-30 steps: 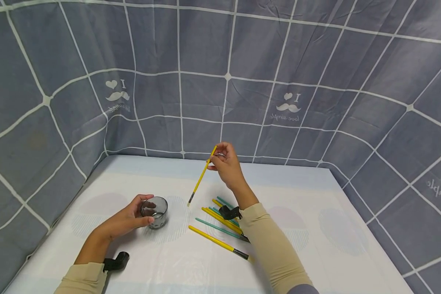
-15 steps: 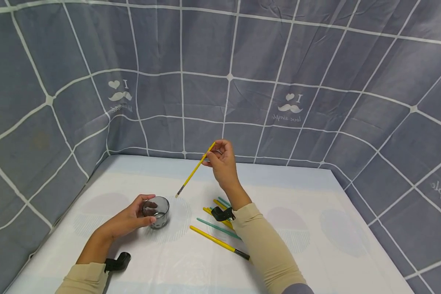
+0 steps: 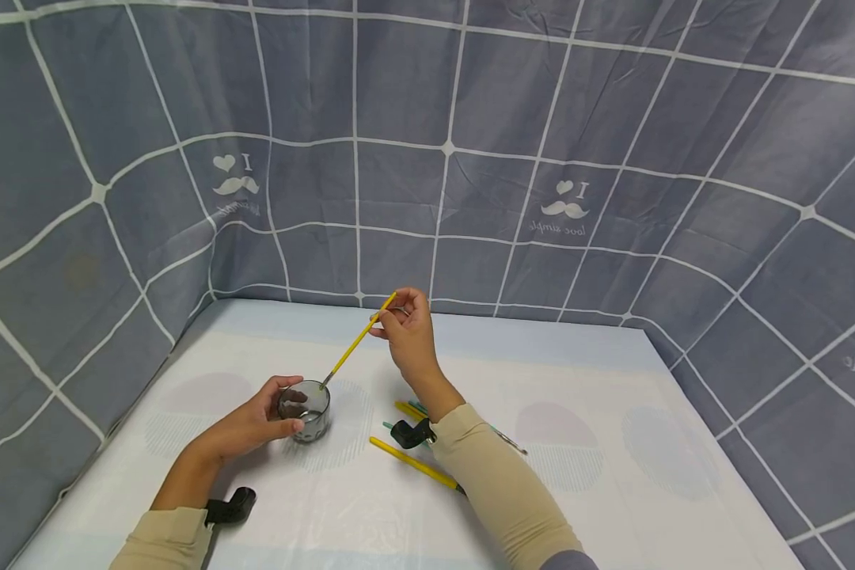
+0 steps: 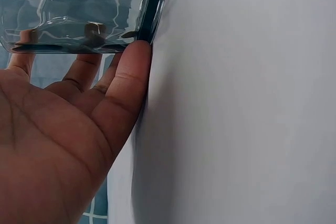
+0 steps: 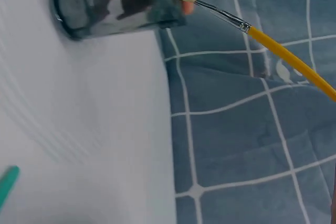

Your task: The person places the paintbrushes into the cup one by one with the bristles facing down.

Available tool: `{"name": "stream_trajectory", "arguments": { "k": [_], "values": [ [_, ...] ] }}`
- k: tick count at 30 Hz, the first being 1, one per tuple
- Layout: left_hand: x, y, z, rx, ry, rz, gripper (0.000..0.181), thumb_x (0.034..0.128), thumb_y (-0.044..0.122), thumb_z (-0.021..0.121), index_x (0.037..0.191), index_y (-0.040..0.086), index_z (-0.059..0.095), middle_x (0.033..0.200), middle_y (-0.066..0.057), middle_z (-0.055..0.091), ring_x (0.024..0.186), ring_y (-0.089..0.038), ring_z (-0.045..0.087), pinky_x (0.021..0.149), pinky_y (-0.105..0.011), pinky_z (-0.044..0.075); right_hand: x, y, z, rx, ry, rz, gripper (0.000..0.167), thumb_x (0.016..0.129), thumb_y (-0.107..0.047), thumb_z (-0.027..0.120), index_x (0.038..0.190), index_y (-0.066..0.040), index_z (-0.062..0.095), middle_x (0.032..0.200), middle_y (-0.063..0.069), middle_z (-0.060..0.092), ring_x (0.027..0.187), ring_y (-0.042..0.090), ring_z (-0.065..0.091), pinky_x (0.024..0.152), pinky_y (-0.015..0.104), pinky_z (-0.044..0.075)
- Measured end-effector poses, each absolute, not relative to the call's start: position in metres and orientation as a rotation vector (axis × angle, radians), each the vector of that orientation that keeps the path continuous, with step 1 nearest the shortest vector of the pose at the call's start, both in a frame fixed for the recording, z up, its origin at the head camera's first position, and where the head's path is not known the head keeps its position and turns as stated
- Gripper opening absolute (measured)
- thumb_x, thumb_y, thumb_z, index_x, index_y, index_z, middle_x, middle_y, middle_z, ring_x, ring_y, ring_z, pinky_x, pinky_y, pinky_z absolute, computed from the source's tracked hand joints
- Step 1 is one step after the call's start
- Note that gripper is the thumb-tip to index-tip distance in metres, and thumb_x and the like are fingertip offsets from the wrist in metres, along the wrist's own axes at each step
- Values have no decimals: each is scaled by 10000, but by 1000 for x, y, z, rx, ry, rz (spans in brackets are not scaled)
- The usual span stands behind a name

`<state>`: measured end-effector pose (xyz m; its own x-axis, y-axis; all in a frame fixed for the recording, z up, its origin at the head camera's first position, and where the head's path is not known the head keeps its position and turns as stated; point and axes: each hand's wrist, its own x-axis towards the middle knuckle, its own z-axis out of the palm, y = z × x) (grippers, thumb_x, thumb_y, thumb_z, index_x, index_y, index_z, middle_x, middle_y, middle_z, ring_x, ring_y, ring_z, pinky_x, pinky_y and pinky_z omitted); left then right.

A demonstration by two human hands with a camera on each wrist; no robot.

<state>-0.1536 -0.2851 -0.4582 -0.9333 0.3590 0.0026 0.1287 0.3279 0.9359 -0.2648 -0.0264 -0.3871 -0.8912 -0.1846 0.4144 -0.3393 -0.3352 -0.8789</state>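
"What does the head view show of the left hand?"

"The left hand [image 3: 267, 413] curves its thumb and fingers round a clear drinking glass [image 3: 315, 427]. The glass stands upright on the white tablecloth [image 3: 292, 514], its mouth upward."

"And the right one?"

"The right hand [image 3: 411, 336] has its fingers narrow, pinching a slim yellow paintbrush [image 3: 354, 347] near the top of the handle. From those fingertips the brush slants down toward the left hand, bristle end at the glass's rim."

"Anything nearer the wearer than the right fingers?"

"A thicker yellow paintbrush [image 3: 413, 461] lies on the cloth, partly under the beige sleeve [image 3: 506, 483], with a teal handle [image 3: 387, 425] just beside it. Beyond the fingers of both hands hangs a gray curtain [image 3: 399, 186] with a white grid."

"The left wrist view?"

"One digit presses against the base edge of the glass; the other fingers reach round behind it. The cloth is right beside that digit."

"And the right wrist view?"

"The pale bristles are at the glass's mouth, just beside a left fingertip; I can't tell whether they touch the glass. The right fingers' grip is out of sight there. A teal tip lies well apart from that left fingertip."
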Motion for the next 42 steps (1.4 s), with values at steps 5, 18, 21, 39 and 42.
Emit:
{"name": "stream_trajectory", "arguments": {
  "k": [5,18,21,39,42],
  "values": [
    [-156,-286,-460,433,2387,1651,754,926,136,711,1489,-6,231,1356,-270,467,1245,-394,456,917,-234,420,-261,-41,-400,694,-1809,2427,302,963,90,518,1225,-16,411,1030,55,503,883,201,628,733,340,569],
    [-156,-284,-460,433,2377,1665,763,928,131,704,1489,-27,212,1344,-263,480,1247,-394,458,918,-216,413,-229,-66,-403,866,-2039,2297,305,974,112,491,1254,3,432,1032,142,508,955,367,639,788,475,553],
    [-156,-284,-460,433,2374,1673,766,926,127,705,1491,-25,211,1335,-259,489,1235,-379,467,917,-220,415,-237,-72,-413,861,-2028,2297,324,985,95,490,1283,-19,436,1052,153,517,955,364,640,782,471,554],
    [-155,-284,-458,439,2390,1677,754,921,121,710,1485,-25,232,1338,-255,502,1235,-378,471,921,-217,402,-255,-65,-432,866,-2271,2202,471,982,9,543,1431,-90,442,1253,184,561,1014,179,659,779,311,552],
    [-155,-284,-458,432,2380,1684,753,925,122,707,1486,-25,227,1342,-259,497,1235,-363,476,918,-215,404,-261,-59,-432,884,-2333,2159,457,981,-41,590,1415,-111,463,1251,172,563,978,154,655,769,307,552]
  ]
}}
